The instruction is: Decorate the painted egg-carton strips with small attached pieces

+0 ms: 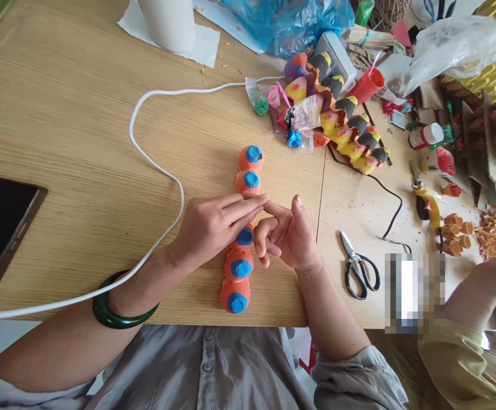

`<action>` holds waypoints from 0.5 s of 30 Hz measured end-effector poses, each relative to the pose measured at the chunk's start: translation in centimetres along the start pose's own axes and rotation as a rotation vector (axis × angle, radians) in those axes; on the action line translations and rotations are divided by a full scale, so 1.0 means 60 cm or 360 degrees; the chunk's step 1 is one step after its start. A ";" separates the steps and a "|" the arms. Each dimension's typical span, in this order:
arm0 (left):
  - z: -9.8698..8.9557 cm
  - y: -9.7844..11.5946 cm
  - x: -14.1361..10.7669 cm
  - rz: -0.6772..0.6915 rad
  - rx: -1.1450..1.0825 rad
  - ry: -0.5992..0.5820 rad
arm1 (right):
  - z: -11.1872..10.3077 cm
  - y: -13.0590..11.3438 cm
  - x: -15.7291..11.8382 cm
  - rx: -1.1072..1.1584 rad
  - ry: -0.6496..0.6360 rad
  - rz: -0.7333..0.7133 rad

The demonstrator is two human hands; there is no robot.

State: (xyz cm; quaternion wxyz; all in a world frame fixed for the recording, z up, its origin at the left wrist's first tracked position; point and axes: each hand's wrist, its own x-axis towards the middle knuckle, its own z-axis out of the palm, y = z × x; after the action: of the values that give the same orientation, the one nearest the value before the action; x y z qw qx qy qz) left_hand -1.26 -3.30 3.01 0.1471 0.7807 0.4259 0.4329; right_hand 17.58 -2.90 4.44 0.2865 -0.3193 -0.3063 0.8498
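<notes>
A row of orange bumps [238, 265], like a painted egg-carton strip, lies on the table with flattened blue clay discs on its bumps. Over its middle, my left hand [217, 219] reaches across with straight fingers pressed together. Their tips meet the index finger of my right hand [288, 236]; anything pinched between them is hidden. My right thumb points up and apart, the index is stretched toward the left fingertips, and the other fingers are loosely curled. Both hands cover part of the strip. A dark green bangle [102, 302] circles my left wrist.
A white cable [181, 193] runs under my left forearm's side of the table. Scissors [354, 265] lie to the right. Painted carton pieces [344, 128], small clay bags [305, 117] and a red cup [367, 85] are behind. A tablet [0, 228] is left; another person's arm [474, 290] is right.
</notes>
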 end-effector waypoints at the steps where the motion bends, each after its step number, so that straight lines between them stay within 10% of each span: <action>1: -0.001 0.001 0.002 -0.0075 -0.0067 0.0009 | 0.000 0.000 0.000 -0.0006 0.0003 0.0014; 15: -0.005 -0.010 0.010 -0.0269 -0.0224 -0.0021 | 0.002 -0.001 0.002 -0.0044 0.0095 0.0007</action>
State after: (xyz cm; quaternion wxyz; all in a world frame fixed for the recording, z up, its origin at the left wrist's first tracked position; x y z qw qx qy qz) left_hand -1.64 -2.53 3.16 0.2403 0.7325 0.4579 0.4428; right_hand 17.42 -2.81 4.50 0.2893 -0.3491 -0.3086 0.8362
